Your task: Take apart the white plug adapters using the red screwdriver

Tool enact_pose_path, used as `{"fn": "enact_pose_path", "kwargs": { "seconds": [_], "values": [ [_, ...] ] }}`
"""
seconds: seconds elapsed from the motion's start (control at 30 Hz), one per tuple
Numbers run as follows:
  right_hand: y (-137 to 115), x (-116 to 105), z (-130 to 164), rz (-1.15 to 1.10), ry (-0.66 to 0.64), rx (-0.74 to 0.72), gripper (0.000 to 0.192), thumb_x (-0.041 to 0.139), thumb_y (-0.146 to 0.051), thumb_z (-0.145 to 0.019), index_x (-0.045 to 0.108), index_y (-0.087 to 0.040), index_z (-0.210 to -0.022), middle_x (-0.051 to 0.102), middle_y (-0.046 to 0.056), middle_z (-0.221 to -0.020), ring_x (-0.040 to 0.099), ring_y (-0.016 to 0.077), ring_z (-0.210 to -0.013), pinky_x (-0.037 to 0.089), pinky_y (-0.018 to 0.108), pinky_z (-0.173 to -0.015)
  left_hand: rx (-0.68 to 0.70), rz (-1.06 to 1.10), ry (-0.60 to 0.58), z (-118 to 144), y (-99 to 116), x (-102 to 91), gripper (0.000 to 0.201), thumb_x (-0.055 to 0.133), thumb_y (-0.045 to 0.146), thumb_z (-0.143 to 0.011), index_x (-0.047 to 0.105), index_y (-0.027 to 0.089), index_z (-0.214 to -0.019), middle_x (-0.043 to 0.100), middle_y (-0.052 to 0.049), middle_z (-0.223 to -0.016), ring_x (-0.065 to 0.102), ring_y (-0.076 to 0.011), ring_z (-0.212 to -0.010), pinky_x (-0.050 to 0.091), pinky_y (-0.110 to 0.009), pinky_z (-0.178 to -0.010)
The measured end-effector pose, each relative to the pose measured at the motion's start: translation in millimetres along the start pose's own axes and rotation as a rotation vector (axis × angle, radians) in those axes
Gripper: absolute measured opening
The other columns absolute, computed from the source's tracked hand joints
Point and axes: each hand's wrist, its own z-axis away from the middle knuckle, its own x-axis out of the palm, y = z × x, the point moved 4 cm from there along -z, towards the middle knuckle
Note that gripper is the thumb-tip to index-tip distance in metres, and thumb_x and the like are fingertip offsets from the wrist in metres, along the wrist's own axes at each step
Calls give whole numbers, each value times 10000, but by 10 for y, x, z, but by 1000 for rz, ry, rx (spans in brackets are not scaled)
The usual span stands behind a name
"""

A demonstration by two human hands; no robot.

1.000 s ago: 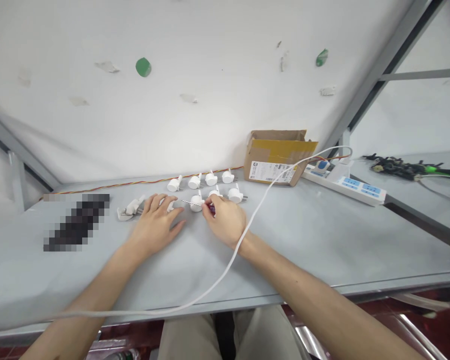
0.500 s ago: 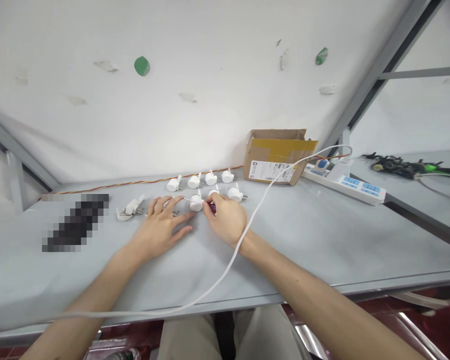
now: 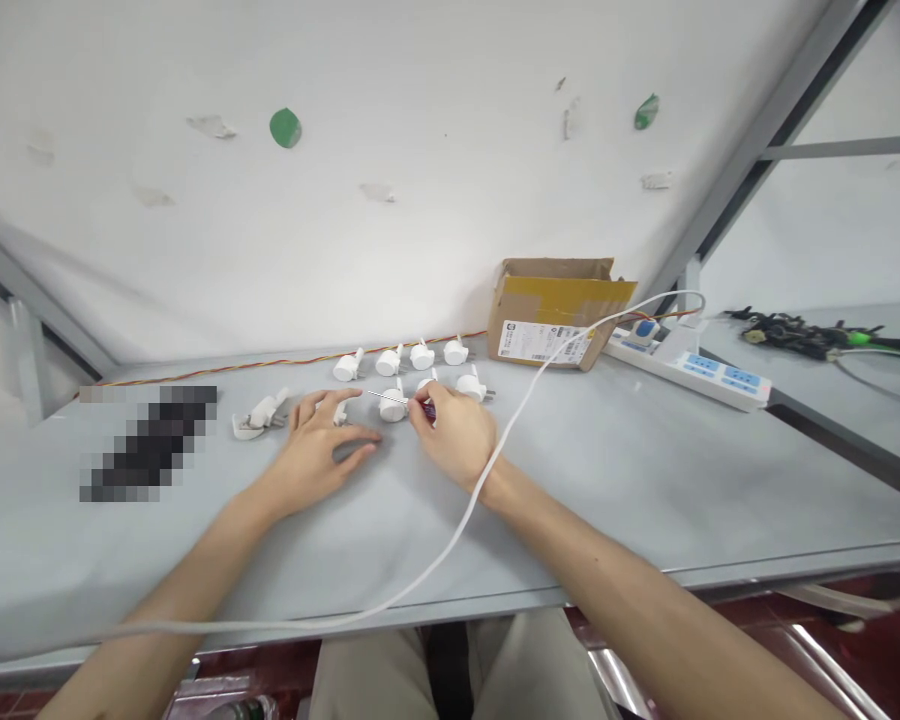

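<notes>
Grey worktop (image 3: 645, 480) lies under us, below a white wall. Our right hand (image 3: 454, 435) pinches a small screwdriver (image 3: 401, 402) between its fingers, tip over a white plug (image 3: 392, 408). Our left hand (image 3: 316, 450) rests flat, fingers spread, touching a plug part (image 3: 339, 414). More plugs (image 3: 421, 355) sit behind; a cardboard box (image 3: 555, 312) stands further right.

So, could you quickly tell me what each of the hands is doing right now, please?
Left hand: open, fingers spread on a small white plug part.
Right hand: closed on a small screwdriver.
</notes>
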Motion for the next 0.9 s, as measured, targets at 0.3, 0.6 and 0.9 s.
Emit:
{"fn": "enact_pose_path", "kwargs": {
  "seconds": [0.3, 0.6, 0.9],
  "values": [
    [8, -3, -5, -2, -8, 10, 212, 425, -336, -917, 609, -233, -934, 716, -1, -910, 645, 171, -772, 325, 262, -558, -39, 56, 73, 7, -41, -62, 237, 524, 214, -809, 697, 297, -947, 457, -25, -1334, 348, -287, -1199, 313, -524, -1019],
    [-7, -22, -3, 4, -38, 19, 215, 430, -334, -922, 613, -224, -951, 718, 12, -932, 651, 179, -797, 342, 264, -563, -48, 85, 122, 2, -79, -64, 123, 549, 248, -820, 671, 264, -820, 517, -32, -1271, 381, -277, -1153, 326, -512, -996],
    [-23, -17, -2, 13, -56, 16, 220, 425, -338, -923, 610, -224, -955, 719, 14, -949, 649, 183, -793, 329, 266, -559, -66, 94, 141, -1, -95, -77, 116, 545, 308, -850, 654, 267, -840, 547, -17, -1236, 387, -255, -1137, 311, -470, -998]
  ]
}}
